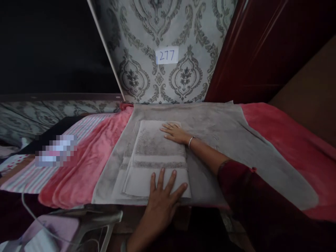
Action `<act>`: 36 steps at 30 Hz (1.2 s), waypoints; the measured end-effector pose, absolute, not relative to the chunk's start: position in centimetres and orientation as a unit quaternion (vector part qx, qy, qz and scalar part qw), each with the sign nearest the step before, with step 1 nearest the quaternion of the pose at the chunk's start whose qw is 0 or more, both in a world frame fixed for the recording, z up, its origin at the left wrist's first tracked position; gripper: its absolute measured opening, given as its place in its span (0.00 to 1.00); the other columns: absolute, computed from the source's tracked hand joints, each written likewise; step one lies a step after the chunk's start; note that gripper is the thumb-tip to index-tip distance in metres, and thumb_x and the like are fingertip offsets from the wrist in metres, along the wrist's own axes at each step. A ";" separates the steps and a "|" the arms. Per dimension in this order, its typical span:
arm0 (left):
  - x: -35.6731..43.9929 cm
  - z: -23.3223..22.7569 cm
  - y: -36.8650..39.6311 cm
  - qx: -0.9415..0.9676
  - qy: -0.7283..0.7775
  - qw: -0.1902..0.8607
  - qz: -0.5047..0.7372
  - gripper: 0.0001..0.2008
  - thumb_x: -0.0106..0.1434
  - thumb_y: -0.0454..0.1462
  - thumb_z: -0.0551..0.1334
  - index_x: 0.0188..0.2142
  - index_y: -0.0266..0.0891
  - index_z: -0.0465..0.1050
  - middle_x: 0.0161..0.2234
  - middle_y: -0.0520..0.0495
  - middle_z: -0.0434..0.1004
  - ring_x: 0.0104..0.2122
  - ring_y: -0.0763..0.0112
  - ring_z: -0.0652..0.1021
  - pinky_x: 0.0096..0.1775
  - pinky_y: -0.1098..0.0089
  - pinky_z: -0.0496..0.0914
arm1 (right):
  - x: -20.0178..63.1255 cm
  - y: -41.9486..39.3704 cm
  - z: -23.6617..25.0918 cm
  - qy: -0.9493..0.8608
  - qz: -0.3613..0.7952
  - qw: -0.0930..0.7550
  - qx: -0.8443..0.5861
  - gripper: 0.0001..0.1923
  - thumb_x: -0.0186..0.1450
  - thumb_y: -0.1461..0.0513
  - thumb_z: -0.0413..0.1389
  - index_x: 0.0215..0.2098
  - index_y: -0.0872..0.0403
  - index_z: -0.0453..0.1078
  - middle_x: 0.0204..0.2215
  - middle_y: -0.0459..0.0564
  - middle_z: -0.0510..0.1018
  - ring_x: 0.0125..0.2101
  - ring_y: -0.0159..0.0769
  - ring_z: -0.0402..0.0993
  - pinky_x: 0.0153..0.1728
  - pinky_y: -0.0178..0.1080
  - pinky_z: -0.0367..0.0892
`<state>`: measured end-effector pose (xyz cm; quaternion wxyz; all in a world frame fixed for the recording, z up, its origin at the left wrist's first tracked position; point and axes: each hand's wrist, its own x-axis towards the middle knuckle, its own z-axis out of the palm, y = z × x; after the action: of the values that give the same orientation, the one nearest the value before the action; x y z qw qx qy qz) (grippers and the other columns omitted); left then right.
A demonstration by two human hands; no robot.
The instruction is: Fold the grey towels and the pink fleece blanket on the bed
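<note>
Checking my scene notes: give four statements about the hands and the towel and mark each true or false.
1. Both hands lie flat on the folded towel. True.
2. The right hand wears a bracelet. True.
3. The left hand grips an iron. False: it presses the towel's near edge with open fingers.
4. The paper label on the wall reads 112. False: it reads 277.
</note>
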<state>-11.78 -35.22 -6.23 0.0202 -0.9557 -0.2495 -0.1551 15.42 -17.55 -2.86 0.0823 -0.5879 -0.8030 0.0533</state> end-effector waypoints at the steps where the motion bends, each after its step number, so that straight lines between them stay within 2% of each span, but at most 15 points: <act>1: -11.9 -6.4 -35.2 -0.956 -0.250 0.019 -0.155 0.42 0.58 0.29 0.65 0.68 0.61 0.57 0.73 0.48 0.45 0.71 0.37 0.43 0.63 0.29 0.48 | 15.8 -17.0 -2.9 -0.789 0.053 0.086 -0.607 0.30 0.75 0.47 0.40 0.72 0.44 0.52 0.73 0.48 0.48 0.71 0.52 0.42 0.67 0.58 0.44; 5: -12.1 -6.2 -35.6 -0.955 -0.254 0.011 -0.154 0.45 0.57 0.29 0.67 0.68 0.63 0.54 0.74 0.49 0.42 0.71 0.37 0.43 0.63 0.29 0.49 | 16.6 -15.8 -2.8 -0.725 0.061 0.081 -0.681 0.29 0.76 0.52 0.37 0.73 0.46 0.51 0.71 0.50 0.54 0.69 0.48 0.49 0.66 0.54 0.50; 8: -12.8 -5.0 -35.8 -0.959 -0.250 -0.022 -0.132 0.44 0.59 0.35 0.68 0.69 0.63 0.51 0.73 0.49 0.43 0.71 0.37 0.45 0.62 0.29 0.51 | 16.0 -16.0 -2.0 -0.692 0.054 0.060 -0.717 0.29 0.75 0.51 0.37 0.73 0.46 0.51 0.72 0.53 0.52 0.70 0.53 0.47 0.64 0.61 0.51; 10: -13.7 -3.8 -35.4 -0.959 -0.244 -0.052 -0.131 0.41 0.63 0.38 0.65 0.70 0.59 0.49 0.72 0.48 0.48 0.71 0.44 0.50 0.64 0.35 0.55 | 14.6 -16.7 -1.1 -0.700 0.030 0.066 -0.711 0.30 0.75 0.50 0.39 0.73 0.47 0.51 0.72 0.56 0.49 0.70 0.57 0.44 0.63 0.65 0.50; 13: -15.3 -2.4 -33.6 -0.940 -0.286 -0.044 -0.178 0.32 0.70 0.37 0.56 0.71 0.51 0.49 0.69 0.45 0.59 0.68 0.57 0.60 0.66 0.46 0.57 | 11.0 -17.8 0.2 -0.773 -0.006 0.092 -0.627 0.31 0.75 0.49 0.40 0.73 0.46 0.50 0.73 0.54 0.46 0.71 0.54 0.40 0.65 0.62 0.48; 15: -16.2 -2.2 -32.3 -0.916 -0.347 -0.005 -0.199 0.28 0.71 0.39 0.55 0.69 0.47 0.55 0.68 0.41 0.61 0.68 0.54 0.60 0.66 0.43 0.54 | 8.0 -18.1 0.5 -0.825 -0.007 0.097 -0.557 0.30 0.75 0.48 0.39 0.73 0.45 0.50 0.73 0.52 0.45 0.72 0.52 0.38 0.66 0.62 0.47; 17: -16.7 -2.8 -31.3 -0.897 -0.400 0.023 -0.184 0.29 0.68 0.42 0.59 0.67 0.45 0.60 0.68 0.36 0.58 0.69 0.45 0.57 0.65 0.36 0.51 | 5.5 -17.8 0.2 -0.857 0.007 0.079 -0.510 0.30 0.75 0.48 0.40 0.72 0.44 0.52 0.73 0.52 0.47 0.71 0.50 0.39 0.66 0.62 0.46; 20: -17.3 -4.5 -31.2 -0.885 -0.439 0.028 -0.152 0.34 0.65 0.46 0.64 0.68 0.45 0.58 0.70 0.32 0.53 0.69 0.39 0.55 0.64 0.33 0.51 | 3.7 -16.3 -1.2 -0.862 0.028 0.042 -0.504 0.30 0.74 0.48 0.41 0.72 0.46 0.54 0.72 0.52 0.51 0.71 0.49 0.43 0.66 0.61 0.47; 24: -18.0 -6.2 -32.3 -0.890 -0.426 0.014 -0.160 0.38 0.66 0.48 0.62 0.71 0.49 0.48 0.73 0.36 0.43 0.71 0.42 0.47 0.66 0.35 0.46 | 4.7 -13.1 -3.2 -0.834 0.020 0.043 -0.550 0.31 0.74 0.48 0.39 0.72 0.45 0.52 0.72 0.51 0.51 0.71 0.48 0.45 0.66 0.60 0.49; 27: -18.5 -6.6 -32.8 -0.891 -0.420 -0.003 -0.172 0.39 0.67 0.50 0.60 0.72 0.50 0.45 0.73 0.39 0.38 0.71 0.43 0.44 0.67 0.36 0.45 | 6.1 -10.8 -4.3 -0.821 0.012 0.046 -0.569 0.32 0.73 0.48 0.36 0.73 0.45 0.50 0.72 0.50 0.51 0.70 0.47 0.47 0.66 0.59 0.50; 32: -18.8 -6.5 -33.1 -0.890 -0.422 -0.029 -0.173 0.41 0.66 0.48 0.62 0.72 0.49 0.44 0.74 0.39 0.36 0.71 0.43 0.42 0.66 0.35 0.45 | 6.5 -9.1 -4.2 -0.767 0.011 0.029 -0.641 0.33 0.73 0.48 0.35 0.73 0.46 0.50 0.70 0.51 0.57 0.68 0.47 0.53 0.66 0.57 0.51; 36: -19.0 -5.5 -32.9 -0.891 -0.414 -0.065 -0.174 0.38 0.66 0.47 0.61 0.71 0.48 0.49 0.73 0.39 0.39 0.72 0.44 0.43 0.66 0.35 0.47 | 6.0 -9.9 -3.2 -0.732 -0.016 0.032 -0.680 0.33 0.72 0.51 0.36 0.72 0.50 0.53 0.71 0.55 0.54 0.69 0.53 0.51 0.64 0.63 0.52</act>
<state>-19.00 -32.94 -5.54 -0.0652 -0.8911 -0.4139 -0.1744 5.95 -9.92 -3.18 0.0316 -0.6801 -0.7323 -0.0160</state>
